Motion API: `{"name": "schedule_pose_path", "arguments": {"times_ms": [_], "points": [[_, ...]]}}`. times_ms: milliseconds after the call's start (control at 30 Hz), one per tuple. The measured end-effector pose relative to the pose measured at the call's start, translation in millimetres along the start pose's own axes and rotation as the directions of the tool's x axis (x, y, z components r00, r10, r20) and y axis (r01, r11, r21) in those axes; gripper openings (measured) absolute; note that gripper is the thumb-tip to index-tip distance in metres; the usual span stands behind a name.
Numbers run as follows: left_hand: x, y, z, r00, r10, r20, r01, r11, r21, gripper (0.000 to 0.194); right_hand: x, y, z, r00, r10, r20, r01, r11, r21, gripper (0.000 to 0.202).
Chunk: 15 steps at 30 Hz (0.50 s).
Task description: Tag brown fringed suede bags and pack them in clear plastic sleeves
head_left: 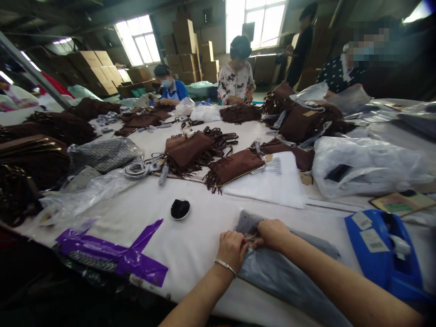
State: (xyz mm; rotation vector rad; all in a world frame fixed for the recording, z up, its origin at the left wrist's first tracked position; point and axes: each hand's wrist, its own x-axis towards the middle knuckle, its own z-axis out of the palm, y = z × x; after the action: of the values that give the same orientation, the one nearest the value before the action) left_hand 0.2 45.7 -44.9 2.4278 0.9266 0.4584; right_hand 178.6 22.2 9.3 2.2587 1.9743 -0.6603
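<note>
Left of blue dispenser (384, 270), our left grip (233, 247) and right grip (271, 234) pinch grey packet (272, 274) beneath: flat, plastic-wrapped.

Was set in a large, dim workroom under a dark, shadowy ceiling (78, 9). Had a murky far wall (216, 32), broken by a left window (138, 41) and a centre window (267, 27), both divided into panes and glaring white. Stood crowded along that side with tall stacks of brown cardboard boxes (187, 38), plus a lower pile of cartons (98, 68) at left. Was crossed at upper left by a slanting metal pole (34, 68). Was filled in front by a broad, white-covered table (143, 204).
</note>
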Motion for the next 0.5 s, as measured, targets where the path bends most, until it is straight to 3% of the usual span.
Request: {"name": "schedule_pose_path", "arguments": {"times_ms": [100, 167, 233, 333, 400, 500], "points": [[-1, 3, -0.1, 1.000, -0.008, 0.005, 0.008, 1.000, 0.006, 0.006, -14, -1, 1, 0.993, 0.036, -0.110, -0.043, 0.998, -0.056, 0.033], [-1, 5, 0.6, 1.000, -0.021, -0.002, 0.021, 1.000, 0.013, 0.005, -23, -3, 11, 0.984, -0.004, -0.175, -0.004, 0.999, -0.043, 0.049], [0, 5, 2.3, 0.999, -0.030, -0.019, 0.030, 0.999, 0.022, 0.005, -26, 0, 24, 0.980, -0.058, -0.188, 0.061, 0.998, 0.007, 0.065], [-1, -1, 4.4, 0.998, 0.014, -0.069, -0.012, 0.999, 0.030, 0.004, -18, 16, 38, 0.980, -0.049, -0.191, 0.070, 0.992, 0.103, 0.070], [-2, -10, 3.8, 0.985, 0.091, -0.145, -0.088, 0.996, 0.029, 0.007, -14, 33, 36, 0.975, 0.047, -0.216, -0.015, 0.989, 0.149, 0.070], [1, -24, 0.6, 0.908, 0.179, -0.379, -0.182, 0.983, 0.030, 0.018, -22, 60, 20, 0.940, 0.222, -0.259, -0.167, 0.961, 0.218, 0.073]]}}
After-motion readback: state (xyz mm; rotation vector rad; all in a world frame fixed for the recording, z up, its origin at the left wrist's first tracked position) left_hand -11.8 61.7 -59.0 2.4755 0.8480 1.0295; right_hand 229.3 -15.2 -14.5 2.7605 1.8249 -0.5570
